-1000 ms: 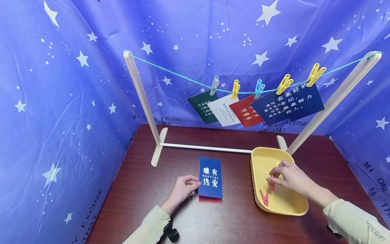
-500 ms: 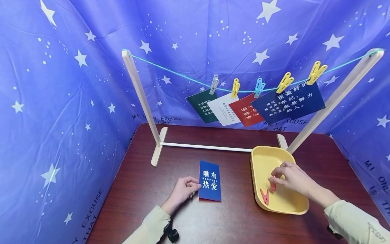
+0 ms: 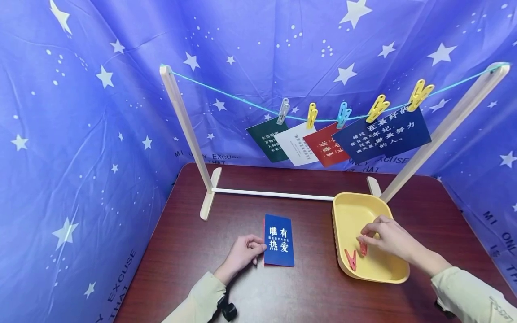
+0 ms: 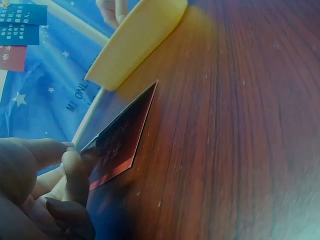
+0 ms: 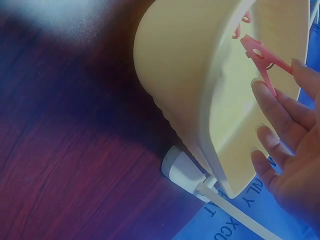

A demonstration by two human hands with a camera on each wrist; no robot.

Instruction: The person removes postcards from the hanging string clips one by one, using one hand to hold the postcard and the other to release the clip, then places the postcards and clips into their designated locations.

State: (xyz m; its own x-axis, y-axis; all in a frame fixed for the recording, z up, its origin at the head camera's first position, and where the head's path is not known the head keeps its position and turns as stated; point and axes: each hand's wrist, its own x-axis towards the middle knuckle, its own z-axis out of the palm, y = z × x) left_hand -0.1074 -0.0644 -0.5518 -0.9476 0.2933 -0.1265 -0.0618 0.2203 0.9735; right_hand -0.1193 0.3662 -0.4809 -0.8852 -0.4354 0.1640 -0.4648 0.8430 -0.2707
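Note:
My left hand [image 3: 242,255] pinches the left edge of a blue card [image 3: 279,240] with white characters, at the middle of the table. A red surface shows below this card in the left wrist view, where the card slants up to my finger and thumb. My right hand [image 3: 389,237] is over the yellow basin [image 3: 347,208], pinching a red clothespin [image 5: 261,57] by its handles, with its jaws parted in the right wrist view. Beside it in the basin lies another red clothespin [image 3: 351,260].
Behind stands a wooden frame [image 3: 187,130] with a turquoise line [image 3: 226,94]. Clipped along it are a green card [image 3: 268,150], a white card [image 3: 298,150], a red card [image 3: 323,146] and overlapping blue cards [image 3: 408,134]. A white rod [image 3: 274,194] joins the frame's feet.
The blue card has shifted slightly towards me, and the red strip at its bottom edge has shrunk while red shows at its left. My right hand moved slightly right with the clothespin.

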